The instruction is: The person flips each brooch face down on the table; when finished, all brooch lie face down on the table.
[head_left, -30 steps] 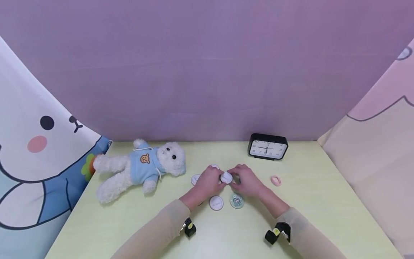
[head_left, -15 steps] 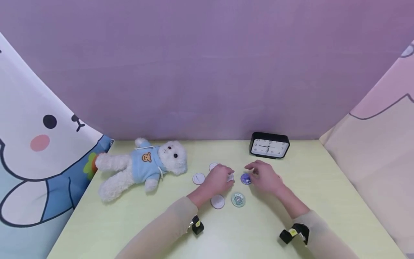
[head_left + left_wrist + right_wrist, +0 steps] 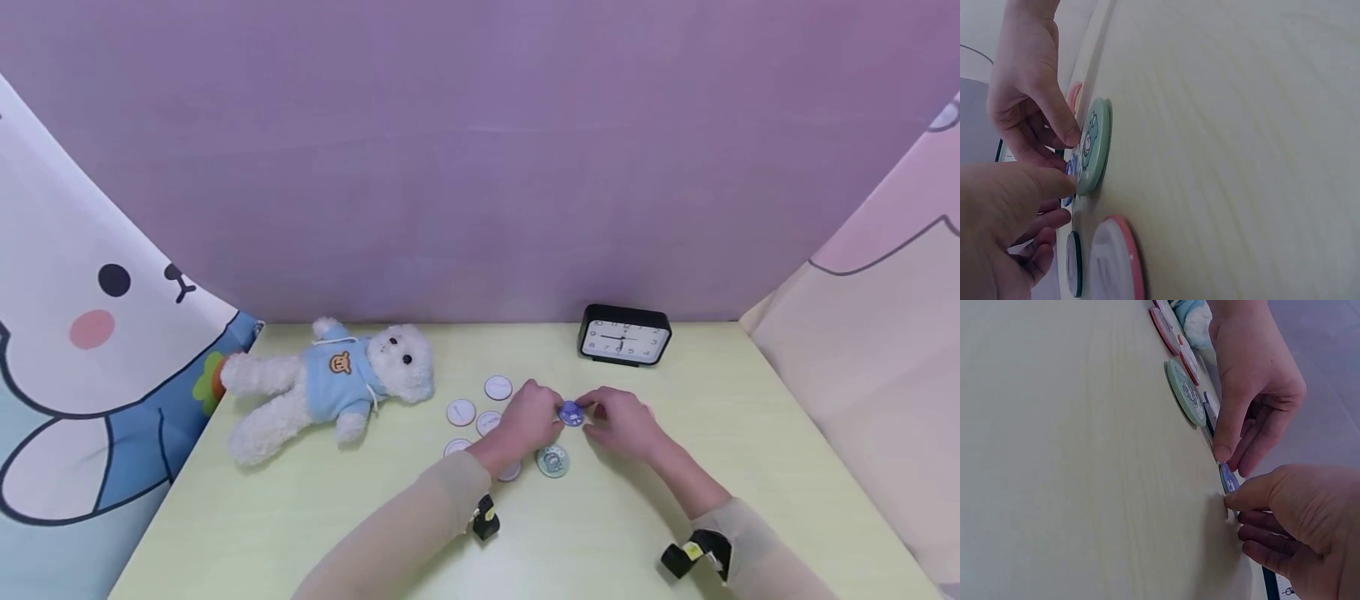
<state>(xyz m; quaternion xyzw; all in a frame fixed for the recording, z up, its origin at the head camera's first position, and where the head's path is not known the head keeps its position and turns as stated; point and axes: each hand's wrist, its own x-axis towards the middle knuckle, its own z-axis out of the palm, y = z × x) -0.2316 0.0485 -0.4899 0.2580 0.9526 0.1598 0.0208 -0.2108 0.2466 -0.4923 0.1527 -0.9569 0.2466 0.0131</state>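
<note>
A small round purple-blue badge (image 3: 572, 413) is between my two hands on the table, its patterned face up. My left hand (image 3: 529, 417) pinches its left edge with thumb and fingers. At the opposite edge, my right hand (image 3: 618, 422) has its thumb and fingers, the thumb (image 3: 1244, 497) right at the rim in the right wrist view. A mint-green badge (image 3: 552, 461) with a cartoon picture lies just nearer. Left of the hands are several round badges with white faces showing, including one badge (image 3: 498, 387) at the back and another badge (image 3: 461, 412); the left forearm partly covers some.
A white plush bear (image 3: 341, 379) in a blue hoodie lies at the left. A black alarm clock (image 3: 625, 336) stands at the back right. A pink ring-shaped band (image 3: 1074, 95) lies behind the right hand. A purple backdrop (image 3: 480, 208) rises behind the table (image 3: 750, 433).
A second ago both hands held a white-faced badge; then they parted, with the purple-blue badge visible by the right hand. The left hand has since moved right to that badge.
</note>
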